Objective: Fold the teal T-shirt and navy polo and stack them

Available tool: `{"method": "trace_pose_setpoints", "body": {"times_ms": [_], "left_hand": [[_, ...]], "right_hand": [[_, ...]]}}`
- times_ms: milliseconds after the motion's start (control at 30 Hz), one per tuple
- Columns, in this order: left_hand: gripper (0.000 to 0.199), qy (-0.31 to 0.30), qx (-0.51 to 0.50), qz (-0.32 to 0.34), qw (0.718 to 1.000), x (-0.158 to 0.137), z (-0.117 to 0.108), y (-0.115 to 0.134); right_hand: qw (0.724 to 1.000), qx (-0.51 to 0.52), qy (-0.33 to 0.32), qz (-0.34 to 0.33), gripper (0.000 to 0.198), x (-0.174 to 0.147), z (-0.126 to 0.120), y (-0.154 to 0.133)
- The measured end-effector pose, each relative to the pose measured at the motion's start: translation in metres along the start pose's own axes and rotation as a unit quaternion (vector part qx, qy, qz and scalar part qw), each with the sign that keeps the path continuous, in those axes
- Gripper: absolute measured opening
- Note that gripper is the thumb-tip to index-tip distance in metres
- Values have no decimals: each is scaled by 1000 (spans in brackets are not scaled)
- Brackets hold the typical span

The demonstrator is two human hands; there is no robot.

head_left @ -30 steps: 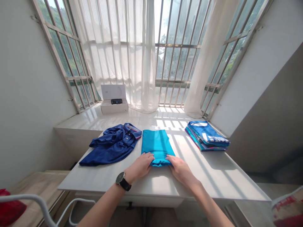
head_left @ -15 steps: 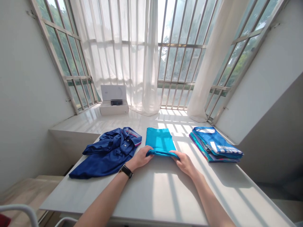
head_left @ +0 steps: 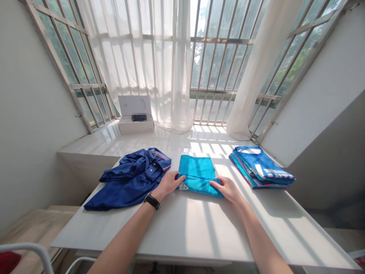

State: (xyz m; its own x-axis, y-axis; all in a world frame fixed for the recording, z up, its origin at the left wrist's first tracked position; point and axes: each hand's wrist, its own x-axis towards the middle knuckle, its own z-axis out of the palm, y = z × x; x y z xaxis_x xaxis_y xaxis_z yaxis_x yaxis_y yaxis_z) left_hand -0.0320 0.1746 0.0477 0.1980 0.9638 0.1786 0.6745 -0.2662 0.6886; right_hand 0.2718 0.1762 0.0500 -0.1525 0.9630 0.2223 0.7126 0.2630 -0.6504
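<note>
Grip closed: left hand (head_left: pixel 169 183) and right hand (head_left: pixel 229 188) hold opposite sides of the turquoise garment (head_left: pixel 197 165) on the table (head_left: pixel 168 228).

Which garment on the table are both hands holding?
The middle, turquoise garment, held at its sides by the left hand and right hand. The navy collared shirt lies to its left, the folded stack to its right, both unheld.

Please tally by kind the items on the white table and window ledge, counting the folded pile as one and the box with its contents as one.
Turquoise garment, gripped by the left hand and right hand: 1
Navy polo shirt: 1
Pile of folded clothes: 1
Open white box: 1
Total: 4
</note>
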Motion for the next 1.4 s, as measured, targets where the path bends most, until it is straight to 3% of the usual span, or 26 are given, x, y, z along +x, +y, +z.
{"method": "trace_pose_setpoints", "body": {"times_ms": [233,433,533,633,767,933,1100,1400], "left_hand": [[47,-26,89,-37,995,0,-1,3],[46,-27,113,-60,991,-2,-2,9],[46,-26,117,-67,990,-3,-2,12],[47,-26,132,-72,988,-3,-1,14],[48,-23,153,-59,986,-5,0,15],[36,-4,134,-36,990,-9,1,15],[22,36,69,65,995,-9,4,9],[17,54,-4,38,998,3,10,-4]], "right_hand": [[997,-71,-2,26,49,-4,4,6],[979,-153,50,123,46,-6,-5,14],[971,-134,122,155,46,-4,-11,10],[978,-85,169,84,44,-5,-7,-3],[992,-51,107,-40,40,-8,6,-12],[998,-36,47,-30,34,-6,9,2],[999,-15,34,-23,29,-5,10,6],[997,-17,75,6,29,-4,15,17]]}}
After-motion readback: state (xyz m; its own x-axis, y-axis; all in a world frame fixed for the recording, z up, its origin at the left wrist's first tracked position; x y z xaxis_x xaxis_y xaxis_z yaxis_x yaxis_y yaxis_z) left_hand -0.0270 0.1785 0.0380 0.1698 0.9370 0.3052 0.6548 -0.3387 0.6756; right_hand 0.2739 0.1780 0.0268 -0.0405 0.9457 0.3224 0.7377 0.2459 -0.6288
